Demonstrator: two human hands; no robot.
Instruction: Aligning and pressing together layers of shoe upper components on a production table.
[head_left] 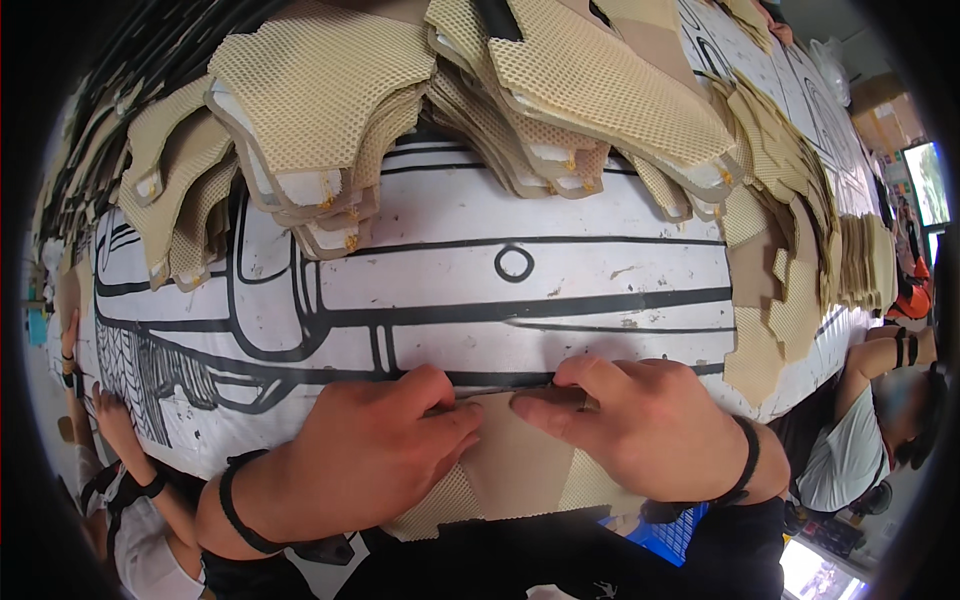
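A beige fabric piece [520, 455], smooth in the middle with mesh sides, hangs over the near edge of the table. My left hand [385, 435] pinches its upper edge left of centre, fingers curled. Close by on the right, my right hand [645, 420] grips the same edge between thumb and bent fingers. Both fists hide parts of the piece. Beyond them spreads a white table cover [450, 280] with black line drawings.
Beige mesh stacks lie at the back, one at left centre [320, 85] and another at right centre [600, 85]. More mesh pieces [785, 180] lie right. A blue crate [680, 535] is below. People work at left [120, 420] and right [845, 455].
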